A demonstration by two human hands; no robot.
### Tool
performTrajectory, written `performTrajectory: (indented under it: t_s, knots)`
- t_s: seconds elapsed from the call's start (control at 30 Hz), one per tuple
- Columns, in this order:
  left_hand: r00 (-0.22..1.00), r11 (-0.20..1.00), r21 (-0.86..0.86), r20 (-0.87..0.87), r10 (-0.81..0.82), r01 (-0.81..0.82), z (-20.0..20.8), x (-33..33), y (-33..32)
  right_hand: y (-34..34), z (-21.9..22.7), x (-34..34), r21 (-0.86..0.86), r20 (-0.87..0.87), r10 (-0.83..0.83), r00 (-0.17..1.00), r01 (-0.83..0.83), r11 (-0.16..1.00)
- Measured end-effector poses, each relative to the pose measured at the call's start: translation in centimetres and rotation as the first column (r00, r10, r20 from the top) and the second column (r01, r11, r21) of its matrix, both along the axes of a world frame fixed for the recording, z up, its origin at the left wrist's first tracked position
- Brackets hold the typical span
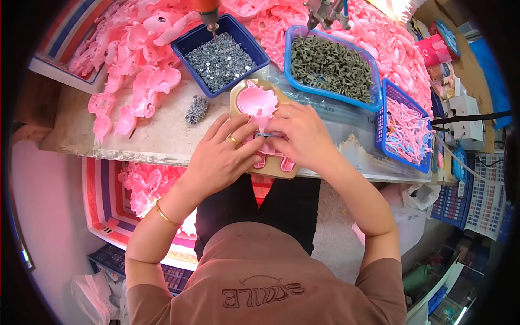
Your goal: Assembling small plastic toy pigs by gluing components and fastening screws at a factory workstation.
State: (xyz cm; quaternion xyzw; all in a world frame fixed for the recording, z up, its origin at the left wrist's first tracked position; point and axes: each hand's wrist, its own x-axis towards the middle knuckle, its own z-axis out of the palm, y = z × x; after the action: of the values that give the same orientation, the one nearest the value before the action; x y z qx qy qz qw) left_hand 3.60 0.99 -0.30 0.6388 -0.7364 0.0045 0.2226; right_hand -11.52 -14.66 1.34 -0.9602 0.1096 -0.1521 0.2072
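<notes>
A pink plastic toy shell, with a round head and short legs, lies in a tan holding block at the table's front edge. My left hand comes over it from the left, fingers bent together onto the shell's body. From the other side my right hand has its thumb and fingers closed at the shell's middle. Between the fingertips shows a small light-blue strip, pinched by the right hand. Fingers hide most of the shell's body.
Beyond the block stand a dark blue bin of small metal screws, a blue tray of dark green parts and a blue basket of pink and blue strips. Pink shells pile behind. A screwdriver head hangs above.
</notes>
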Motion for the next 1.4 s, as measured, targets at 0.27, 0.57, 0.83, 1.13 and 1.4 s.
performTrajectory:
  t_s: [0.27,0.57,0.83,1.13,1.4]
  knots:
    - [0.998,1.000,0.002,-0.059,0.022,-0.022,-0.3,-0.7,0.0,0.2,0.5,-3.5,0.029,-0.102,-0.144,0.984,0.147,0.989]
    - [0.998,0.999,0.005,-0.036,0.054,-0.054,-0.5,-1.2,-0.3,0.6,-0.2,-3.6,-0.060,0.037,-0.209,0.977,0.210,0.976]
    - [0.996,0.998,0.009,-0.063,0.058,-0.057,-0.7,-0.7,-0.1,-0.1,-0.2,-3.2,-0.009,-0.038,-0.165,0.986,0.164,0.986]
    - [0.952,0.932,-0.208,-0.140,0.272,-0.297,1.0,4.1,-2.4,-2.1,10.0,8.4,0.005,0.656,-0.088,0.750,0.112,0.994]
    - [0.872,0.912,0.013,0.299,0.388,-0.410,1.3,10.4,-7.7,-1.8,16.9,14.5,0.446,0.479,0.053,0.876,-0.295,0.845]
